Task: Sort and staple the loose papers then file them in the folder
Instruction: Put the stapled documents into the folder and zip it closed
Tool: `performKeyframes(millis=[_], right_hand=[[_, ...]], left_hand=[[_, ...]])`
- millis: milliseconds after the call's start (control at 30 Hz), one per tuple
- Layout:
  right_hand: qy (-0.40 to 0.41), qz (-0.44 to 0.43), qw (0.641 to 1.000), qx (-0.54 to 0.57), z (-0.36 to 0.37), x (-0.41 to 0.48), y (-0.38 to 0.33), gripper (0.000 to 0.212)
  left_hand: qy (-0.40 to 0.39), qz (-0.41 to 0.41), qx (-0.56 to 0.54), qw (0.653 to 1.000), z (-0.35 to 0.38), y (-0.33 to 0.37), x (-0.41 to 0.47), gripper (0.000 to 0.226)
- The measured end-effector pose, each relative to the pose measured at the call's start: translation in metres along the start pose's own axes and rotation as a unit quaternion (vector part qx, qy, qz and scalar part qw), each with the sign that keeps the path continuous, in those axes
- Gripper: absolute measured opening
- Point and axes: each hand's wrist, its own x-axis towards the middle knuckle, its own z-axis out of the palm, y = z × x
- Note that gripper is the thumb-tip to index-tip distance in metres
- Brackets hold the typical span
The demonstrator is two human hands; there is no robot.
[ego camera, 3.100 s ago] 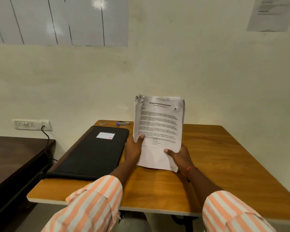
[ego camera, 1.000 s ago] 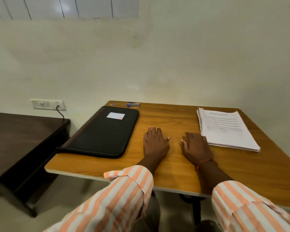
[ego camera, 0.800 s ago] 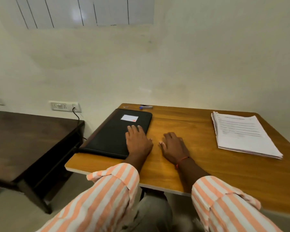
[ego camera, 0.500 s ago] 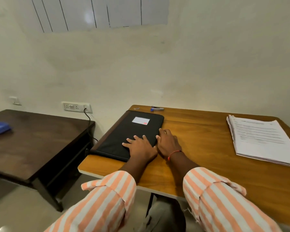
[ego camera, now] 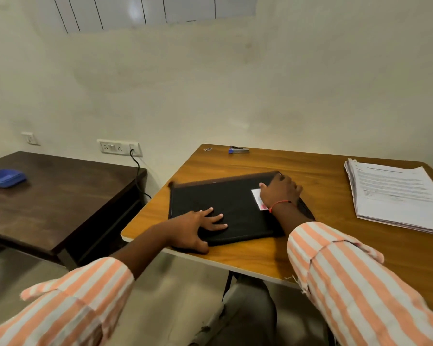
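Observation:
A black folder (ego camera: 225, 203) with a white label lies slanted on the wooden table (ego camera: 255, 258), near its front left corner. My left hand (ego camera: 195, 231) rests on the folder's near left part, fingers straight and spread on top, thumb against the near edge. My right hand (ego camera: 280, 193) covers the label, its fingers curled over the folder's far right corner. A stack of printed papers (ego camera: 395, 193) lies flat at the table's right side, apart from both hands. A small blue and silver stapler (ego camera: 238, 149) sits at the table's far edge.
A dark wooden side table (ego camera: 60, 196) stands to the left, with a gap between the two tables and a blue object (ego camera: 5, 178) on it. A wall socket (ego camera: 118, 147) with a black cable hangs behind the gap. A wall runs close behind both tables.
The papers went from my hands to the table's right side. Both hands moved left onto the folder, which has turned from lengthwise to slanted across the table's front left.

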Motion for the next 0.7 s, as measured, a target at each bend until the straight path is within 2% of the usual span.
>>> performKeyframes(millis=[67,167,233,300,400,500,567,700], right_hand=[[-0.007,0.051,0.999,-0.006,0.003,0.001,0.018,0.076],[0.005,0.132,0.989,0.061,0.000,-0.001,0.048,0.077],[0.005,0.155,0.985,0.077,-0.007,-0.004,0.066,0.073],[0.005,0.162,0.983,0.084,-0.012,-0.009,0.076,0.067],[0.003,0.143,0.983,0.118,-0.016,-0.013,0.090,0.060],[0.013,0.123,0.978,0.166,-0.021,-0.004,0.119,0.039],[0.037,0.127,0.978,0.163,-0.022,0.005,0.137,0.030],[0.043,0.088,0.992,0.083,-0.016,0.023,0.144,0.037]], left_hand=[[0.001,0.011,-0.028,1.000,-0.002,-0.007,0.001,0.079],[0.040,-0.025,0.038,0.998,-0.012,-0.005,0.021,0.085],[0.094,-0.056,0.064,0.992,-0.012,0.009,0.041,0.093],[0.142,-0.048,0.062,0.987,-0.006,0.029,0.061,0.093],[0.171,0.055,0.104,0.978,0.003,0.066,0.088,0.089],[0.184,0.135,0.133,0.964,0.005,0.085,0.108,0.082],[0.206,0.154,0.127,0.958,0.008,0.085,0.114,0.073],[0.215,0.149,0.117,0.958,0.014,0.084,0.117,0.063]])
